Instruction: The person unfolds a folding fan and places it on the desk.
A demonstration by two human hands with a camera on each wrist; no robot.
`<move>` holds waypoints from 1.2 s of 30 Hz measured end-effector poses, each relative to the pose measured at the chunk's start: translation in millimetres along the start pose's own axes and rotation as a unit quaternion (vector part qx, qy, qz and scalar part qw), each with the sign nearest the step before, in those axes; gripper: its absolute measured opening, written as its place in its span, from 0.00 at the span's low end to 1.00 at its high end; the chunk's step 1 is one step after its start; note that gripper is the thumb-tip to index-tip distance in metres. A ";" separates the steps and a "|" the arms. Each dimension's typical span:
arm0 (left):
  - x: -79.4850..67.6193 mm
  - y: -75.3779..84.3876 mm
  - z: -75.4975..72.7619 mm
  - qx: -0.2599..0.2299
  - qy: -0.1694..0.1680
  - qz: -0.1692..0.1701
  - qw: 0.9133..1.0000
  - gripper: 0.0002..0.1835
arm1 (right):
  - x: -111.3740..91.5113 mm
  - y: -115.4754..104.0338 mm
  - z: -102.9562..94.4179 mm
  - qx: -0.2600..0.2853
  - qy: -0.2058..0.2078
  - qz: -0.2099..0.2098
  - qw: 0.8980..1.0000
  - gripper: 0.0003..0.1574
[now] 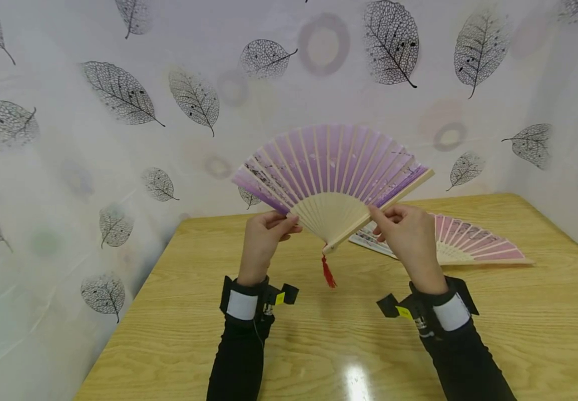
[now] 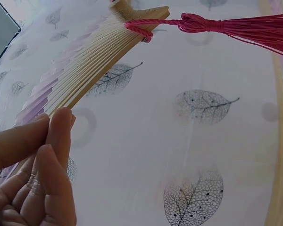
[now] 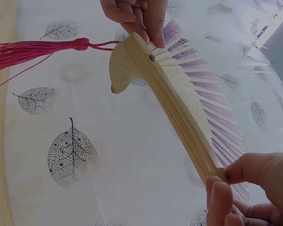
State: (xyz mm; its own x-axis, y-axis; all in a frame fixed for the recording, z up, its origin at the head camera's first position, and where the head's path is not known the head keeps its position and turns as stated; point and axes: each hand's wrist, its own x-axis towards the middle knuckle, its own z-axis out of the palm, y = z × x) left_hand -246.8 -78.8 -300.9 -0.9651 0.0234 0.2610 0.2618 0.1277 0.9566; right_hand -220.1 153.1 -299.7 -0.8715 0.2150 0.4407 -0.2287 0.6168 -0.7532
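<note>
A purple folding fan is spread wide above the table, its pale wooden ribs meeting at a pivot low in the middle. My left hand pinches its left edge between thumb and fingers. On the other side my right hand grips the right outer guard stick. From the pivot dangles a red tassel, seen closer in the left wrist view. In the right wrist view, the thumb and fingers of my right hand clasp the guard's far part, and the left hand shows beyond the pivot.
A second, pink folding fan lies spread on the wooden table, partly behind my right hand. A white curtain printed with dark leaves hangs at the back and sides. Camera mounts are strapped on both wrists.
</note>
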 end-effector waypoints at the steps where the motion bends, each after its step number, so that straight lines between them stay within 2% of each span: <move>1: -0.3 0.6 -0.1 -0.001 0.000 -0.001 1.000 0.13 | 0.0 -0.1 0.1 0.000 0.001 -0.001 1.000 0.29; 8: -1.2 0.8 -1.2 -0.010 0.002 0.001 1.000 0.13 | -0.9 -0.4 -0.1 0.004 0.003 -0.001 1.000 0.29; 17: -1.3 -1.1 -3.1 -0.061 0.004 0.013 0.998 0.14 | -1.0 -1.1 0.4 0.015 0.017 0.010 1.000 0.30; 28: -0.3 -0.7 -3.0 -0.089 0.028 0.014 0.996 0.14 | 0.4 -0.7 2.1 0.023 0.027 0.010 0.999 0.30; 36: -1.4 1.0 -2.6 -0.095 0.026 0.011 0.995 0.15 | 0.5 -0.4 2.5 0.020 0.032 0.012 0.999 0.30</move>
State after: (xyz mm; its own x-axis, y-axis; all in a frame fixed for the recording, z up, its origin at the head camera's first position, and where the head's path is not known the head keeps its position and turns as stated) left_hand -245.2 -81.2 -299.9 -0.9584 -0.0272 0.2840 0.2852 -0.0623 0.9564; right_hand -221.5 151.1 -300.3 -0.8480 0.2775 0.4516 -0.2267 0.5803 -0.7822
